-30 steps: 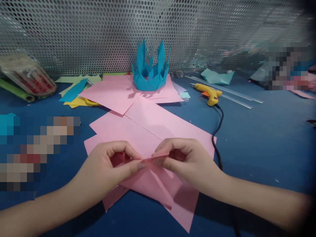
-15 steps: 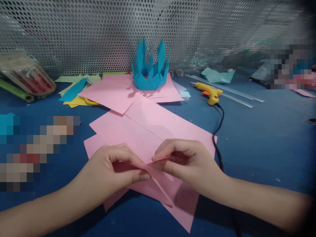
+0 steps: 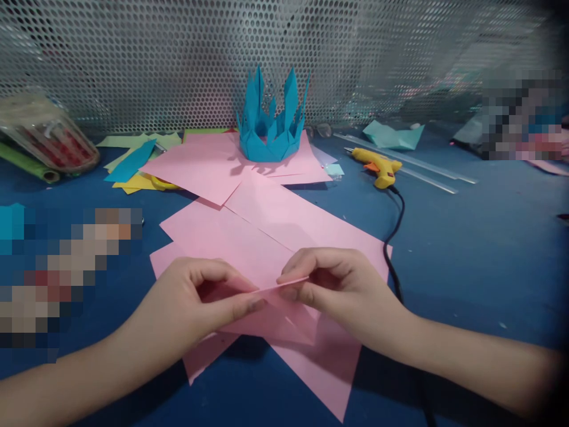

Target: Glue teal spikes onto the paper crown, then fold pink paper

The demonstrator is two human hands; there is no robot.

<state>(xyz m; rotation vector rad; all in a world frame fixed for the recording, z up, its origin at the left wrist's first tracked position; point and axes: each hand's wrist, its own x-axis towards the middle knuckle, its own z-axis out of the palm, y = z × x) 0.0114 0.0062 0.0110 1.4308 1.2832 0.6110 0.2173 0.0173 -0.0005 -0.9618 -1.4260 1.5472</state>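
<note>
A folded piece of pink paper [image 3: 284,314] is pinched between both hands, its top edge nearly level and its lower part hanging toward me. My left hand [image 3: 200,296] grips the left end of that edge between thumb and fingers. At the right end, my right hand [image 3: 338,284] pinches the same edge. Both hands are over several loose pink sheets [image 3: 275,219] spread on the blue table. Behind them a blue folded-paper crown [image 3: 271,142] with tall points stands on another pink sheet [image 3: 200,163].
A yellow glue gun [image 3: 377,166] lies at the right, its black cord [image 3: 393,273] running toward me. Clear sticks [image 3: 427,172] and a pale green folded paper [image 3: 393,136] are behind it. A plastic jar [image 3: 48,136] leans at the far left. Perforated metal sheeting [image 3: 178,59] rises at the back.
The held paper has tilted, so its lower point has lifted and its top edge looks flatter. My left hand has shifted slightly left and up; the right hand has barely moved.
</note>
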